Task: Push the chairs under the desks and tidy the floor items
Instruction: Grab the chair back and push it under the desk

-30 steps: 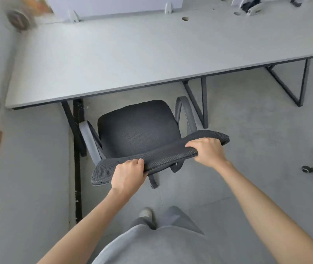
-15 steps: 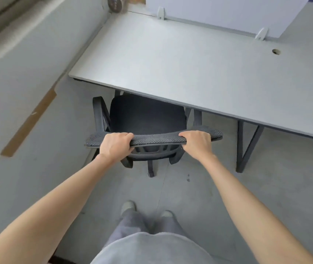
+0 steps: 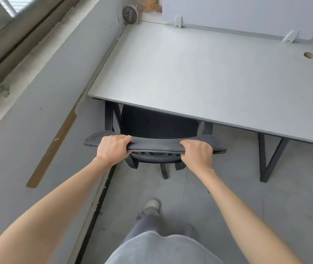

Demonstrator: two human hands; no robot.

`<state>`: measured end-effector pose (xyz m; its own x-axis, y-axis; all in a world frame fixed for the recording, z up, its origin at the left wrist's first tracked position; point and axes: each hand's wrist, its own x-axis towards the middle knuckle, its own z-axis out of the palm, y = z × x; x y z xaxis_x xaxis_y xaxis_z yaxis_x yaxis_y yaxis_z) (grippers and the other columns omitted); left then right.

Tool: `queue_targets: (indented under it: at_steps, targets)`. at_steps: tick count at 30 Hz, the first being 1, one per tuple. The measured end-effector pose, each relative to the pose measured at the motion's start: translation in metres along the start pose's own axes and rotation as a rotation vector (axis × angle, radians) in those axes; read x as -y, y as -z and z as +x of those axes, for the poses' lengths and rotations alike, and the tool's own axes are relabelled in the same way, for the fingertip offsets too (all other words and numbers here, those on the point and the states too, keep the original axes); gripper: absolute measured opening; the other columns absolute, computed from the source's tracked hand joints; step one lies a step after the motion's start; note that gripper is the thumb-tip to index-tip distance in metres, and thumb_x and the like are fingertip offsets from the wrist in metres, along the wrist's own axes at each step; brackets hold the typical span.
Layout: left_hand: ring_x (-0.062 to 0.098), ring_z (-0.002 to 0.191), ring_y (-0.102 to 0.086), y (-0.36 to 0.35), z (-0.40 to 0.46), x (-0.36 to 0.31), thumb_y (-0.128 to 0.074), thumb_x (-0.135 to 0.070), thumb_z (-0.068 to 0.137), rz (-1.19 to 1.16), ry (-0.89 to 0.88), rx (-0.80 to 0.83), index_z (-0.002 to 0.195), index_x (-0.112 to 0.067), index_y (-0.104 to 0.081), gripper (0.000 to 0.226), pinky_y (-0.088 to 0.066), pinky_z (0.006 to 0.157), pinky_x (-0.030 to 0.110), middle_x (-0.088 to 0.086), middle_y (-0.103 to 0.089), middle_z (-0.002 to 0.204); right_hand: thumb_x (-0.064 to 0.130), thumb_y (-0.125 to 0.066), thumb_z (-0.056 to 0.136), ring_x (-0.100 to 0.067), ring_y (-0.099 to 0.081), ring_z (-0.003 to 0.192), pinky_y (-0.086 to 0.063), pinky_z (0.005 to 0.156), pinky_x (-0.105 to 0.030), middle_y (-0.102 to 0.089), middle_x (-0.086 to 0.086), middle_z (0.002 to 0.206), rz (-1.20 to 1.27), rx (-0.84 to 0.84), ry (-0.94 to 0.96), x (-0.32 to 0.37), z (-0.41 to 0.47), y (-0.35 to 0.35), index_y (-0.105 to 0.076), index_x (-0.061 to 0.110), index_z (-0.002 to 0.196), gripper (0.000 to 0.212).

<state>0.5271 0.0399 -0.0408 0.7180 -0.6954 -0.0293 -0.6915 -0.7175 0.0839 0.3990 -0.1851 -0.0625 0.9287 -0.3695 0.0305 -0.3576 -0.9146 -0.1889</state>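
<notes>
Head view, looking down: black chair (image 3: 157, 128) at 12 o'clock from the feet, seat tucked mostly beneath the front edge of the desk (image 3: 209, 73), backrest top rail running crosswise just short of that edge. Left hand (image 3: 113, 148) at about 11 o'clock, fingers curled over the rail's far side and thumb under its near lip, gripping the rail left of centre. Right hand (image 3: 197, 152) at about 1 o'clock, fingers likewise wrapped over the rail, gripping right of centre, with a span of bare rail between the two. Rail ends sticking out past both fists toward 9 and 3 o'clock. Rail covered in dark, fine woven mesh, gently bowed; moulded black plastic frame with oval slots just below it; one caster leg showing under the seat. Desk top smooth, matte, pale grey, rectangular, on black angled metal legs. Round cable hole (image 3: 308, 55) at 2 o'clock in the top; pale upright divider panel (image 3: 247, 14) along the far edge, held by white clips. Grey tiled floor (image 3: 228, 197) below; brown strip (image 3: 54, 147) on the grey surface at 9 o'clock.
</notes>
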Motion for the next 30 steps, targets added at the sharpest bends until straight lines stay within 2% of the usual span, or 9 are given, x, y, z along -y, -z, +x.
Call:
queue_targets:
  at_steps: [4,8,12,17,20,24,27,29,30]
  targets:
    - [0.028,0.073,-0.063,0.0,0.008,0.014,-0.061,-0.023,0.079,-0.015,-0.022,0.0,0.089,-0.015,-0.062,0.013,-0.036,0.053,0.029,0.002,-0.069,0.08,0.009,-0.065,0.065,-0.027,-0.066,0.074,-0.046,0.06,-0.028,-0.072,-0.004,0.076,0.01,-0.005,-0.05,0.013,0.012,0.003,-0.072,0.015,0.086,0.024]
    - [0.027,0.074,-0.063,-0.003,0.004,0.012,-0.058,-0.022,0.08,-0.021,-0.021,0.002,0.089,-0.014,-0.062,0.012,-0.034,0.052,0.028,0.002,-0.068,0.081,0.01,-0.062,0.07,-0.025,-0.065,0.085,-0.045,0.067,-0.028,-0.073,-0.003,0.087,-0.021,0.012,-0.055,0.013,0.007,0.008,-0.071,0.019,0.096,0.029]
    - [0.024,0.079,-0.061,0.0,0.005,0.009,-0.056,-0.019,0.083,-0.031,0.004,0.031,0.096,-0.014,-0.059,0.014,-0.039,0.056,0.03,0.002,-0.067,0.087,0.017,-0.064,0.076,-0.024,-0.064,0.094,-0.047,0.074,-0.03,-0.072,-0.001,0.101,0.002,0.039,-0.016,0.013,0.008,0.016,-0.068,0.022,0.108,0.033]
    - [0.024,0.096,-0.06,0.014,-0.001,-0.006,-0.053,-0.021,0.085,-0.164,-0.039,0.117,0.113,-0.016,-0.058,0.028,-0.048,0.077,0.033,0.002,-0.067,0.107,0.018,-0.059,0.081,-0.026,-0.062,0.103,-0.045,0.088,-0.037,-0.069,-0.004,0.111,0.095,0.071,0.145,0.007,-0.004,0.026,-0.063,0.013,0.114,0.033]
    - [0.019,0.108,-0.057,0.027,-0.015,-0.022,-0.055,-0.02,0.088,-0.389,-0.085,0.072,0.123,-0.017,-0.055,0.035,-0.047,0.087,0.03,-0.001,-0.062,0.12,0.016,-0.056,0.086,-0.024,-0.054,0.117,-0.033,0.104,-0.03,-0.062,-0.006,0.123,0.276,-0.021,0.132,0.009,-0.033,0.031,-0.058,0.008,0.12,0.035]
    - [-0.003,0.096,-0.055,0.036,-0.041,-0.045,-0.054,-0.01,0.089,-0.718,-0.117,-0.047,0.115,-0.019,-0.061,0.028,-0.041,0.078,0.008,-0.013,-0.062,0.111,0.016,-0.049,0.09,-0.007,-0.039,0.127,-0.019,0.106,-0.008,-0.049,0.005,0.134,0.591,-0.089,-0.114,0.013,-0.089,0.036,-0.049,0.01,0.131,0.041]
    - [-0.005,0.102,-0.058,0.015,-0.057,-0.062,-0.046,-0.02,0.092,-1.039,-0.006,0.16,0.113,-0.025,-0.06,0.026,-0.043,0.085,0.007,-0.02,-0.069,0.102,0.013,-0.051,0.092,0.006,-0.036,0.119,-0.017,0.099,0.002,-0.042,0.015,0.129,0.741,-0.088,-0.381,0.013,-0.138,0.028,-0.046,0.012,0.133,0.041]
    - [0.001,0.101,-0.061,-0.005,-0.06,-0.07,-0.043,-0.022,0.094,-1.151,0.04,0.349,0.111,-0.029,-0.058,0.023,-0.048,0.087,0.017,-0.022,-0.069,0.101,0.014,-0.052,0.092,0.004,-0.038,0.119,-0.021,0.101,-0.002,-0.045,0.012,0.13,0.8,-0.106,-0.57,0.016,-0.173,0.013,-0.047,0.013,0.132,0.041]
    - [0.002,0.099,-0.062,-0.015,-0.06,-0.074,-0.042,-0.017,0.096,-1.168,0.031,0.43,0.109,-0.03,-0.057,0.024,-0.05,0.085,0.02,-0.022,-0.069,0.098,0.016,-0.052,0.091,0.001,-0.041,0.121,-0.026,0.105,-0.01,-0.048,0.008,0.131,0.831,-0.123,-0.665,0.018,-0.191,0.005,-0.048,0.012,0.132,0.04]
